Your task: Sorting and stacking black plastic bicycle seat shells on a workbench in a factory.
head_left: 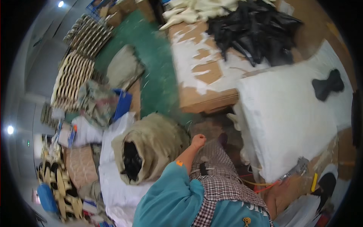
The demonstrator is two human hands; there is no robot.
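Note:
My left hand (pixel 198 141) is closed in a fist in front of my checked apron (pixel 221 181), with nothing seen in it. It is right of a rolled-down olive sack (pixel 160 142) with shiny black pieces (pixel 132 160) inside. At the lower right, my blurred right hand (pixel 279 188) appears closed round the near end of a grey metal tool (pixel 297 169). An orange hose (pixel 266 188) runs to that hand. The tool is at the near edge of a white-covered surface (pixel 287 109), where a black bone-shaped piece (pixel 328 84) lies farther off.
Black pieces (pixel 253 30) and cream pieces (pixel 196 11) are heaped on a cardboard-topped table (pixel 208 72). A yellow-handled item (pixel 314 182) lies near my right hand. At left are white sacks (pixel 117 166), a blue crate (pixel 122 104) and stacked curved cream pieces (pixel 73 81).

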